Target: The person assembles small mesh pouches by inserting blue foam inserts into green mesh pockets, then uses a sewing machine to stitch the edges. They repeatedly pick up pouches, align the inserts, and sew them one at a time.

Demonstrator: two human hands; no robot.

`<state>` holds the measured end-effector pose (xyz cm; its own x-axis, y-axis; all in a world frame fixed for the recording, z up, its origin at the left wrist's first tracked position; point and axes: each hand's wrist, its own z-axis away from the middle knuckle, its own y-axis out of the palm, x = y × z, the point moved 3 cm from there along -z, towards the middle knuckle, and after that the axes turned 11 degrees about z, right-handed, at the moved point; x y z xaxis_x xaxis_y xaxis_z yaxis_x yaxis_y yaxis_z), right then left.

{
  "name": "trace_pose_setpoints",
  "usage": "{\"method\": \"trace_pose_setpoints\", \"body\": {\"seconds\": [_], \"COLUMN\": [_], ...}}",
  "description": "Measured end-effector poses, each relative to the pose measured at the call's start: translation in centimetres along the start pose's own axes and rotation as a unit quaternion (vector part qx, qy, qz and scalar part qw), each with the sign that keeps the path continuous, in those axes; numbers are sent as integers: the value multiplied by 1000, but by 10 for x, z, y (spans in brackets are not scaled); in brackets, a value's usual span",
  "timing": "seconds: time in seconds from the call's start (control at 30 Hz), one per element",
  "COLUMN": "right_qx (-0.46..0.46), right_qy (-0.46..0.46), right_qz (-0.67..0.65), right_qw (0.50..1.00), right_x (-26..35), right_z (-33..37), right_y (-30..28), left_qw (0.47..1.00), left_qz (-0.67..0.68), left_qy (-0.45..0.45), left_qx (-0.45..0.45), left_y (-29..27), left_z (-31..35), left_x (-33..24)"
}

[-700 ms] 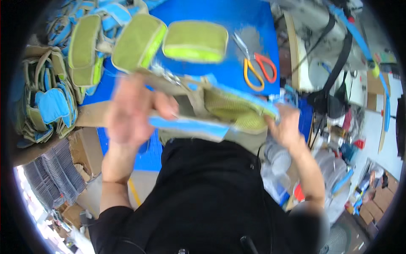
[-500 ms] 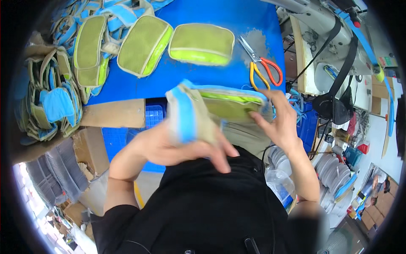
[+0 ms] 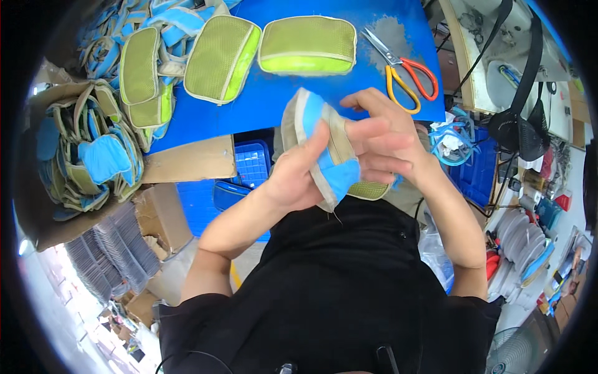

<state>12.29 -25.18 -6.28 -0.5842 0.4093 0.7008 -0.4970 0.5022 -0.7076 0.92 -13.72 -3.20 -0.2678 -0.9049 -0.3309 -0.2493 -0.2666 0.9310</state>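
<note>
A small pouch in beige, blue and green mesh (image 3: 341, 177) is held up in front of my body, tilted, with its beige and blue side facing me. My left hand (image 3: 299, 168) grips it, thumb across the near face and fingers stretched out past it to the right. Close behind those fingers is my right hand (image 3: 402, 134), its index finger bent; its other fingertips are hidden, so its hold cannot be seen. Beyond, on the blue tabletop (image 3: 218, 118), rest scissors (image 3: 398, 68) with one orange and one yellow handle.
Green mesh pouches (image 3: 308, 47) lie along the table, beside a heap of blue and beige pieces (image 3: 177, 22). A carton of similar pieces (image 3: 103, 156) stands left. Below the table are blue crates (image 3: 252, 162). A sewing machine (image 3: 504, 81) is at right.
My left hand has swung up and right with the pouch, its fingers now overlapping my right hand. The pouch has turned from lying lengthwise to standing steeply tilted.
</note>
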Motion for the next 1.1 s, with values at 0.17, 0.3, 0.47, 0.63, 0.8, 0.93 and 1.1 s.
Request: {"method": "trace_pose_setpoints", "body": {"seconds": [0.17, 0.3, 0.47, 0.63, 0.8, 0.93, 1.1], "right_qx": [93, 120, 95, 98, 100, 68, 87], "right_qy": [56, 101, 82, 70, 76, 46, 86], "right_qz": [-148, -150, -126, -149, -169, -139, -175], "right_qw": [983, 976, 984, 981, 978, 987, 977], "right_x": [8, 12, 10, 13, 20, 10, 10], "right_z": [7, 11, 11, 9, 6, 8, 12], "right_y": [2, 2, 1, -4, -6, 5, 3], "left_qw": [999, 998, 999, 999, 997, 996, 996], "left_qz": [3, 33, 24, -2, 14, 41, 51], "left_qy": [2, 3, -4, -7, 0, 7, 5], "left_qx": [-47, -48, -42, -45, -79, -82, -78], "left_y": [3, -1, -3, 2, 4, 6, 9], "left_z": [-2, -1, -2, -5, -3, -5, -8], "left_x": [-8, -11, -11, -12, -11, -9, -9]}}
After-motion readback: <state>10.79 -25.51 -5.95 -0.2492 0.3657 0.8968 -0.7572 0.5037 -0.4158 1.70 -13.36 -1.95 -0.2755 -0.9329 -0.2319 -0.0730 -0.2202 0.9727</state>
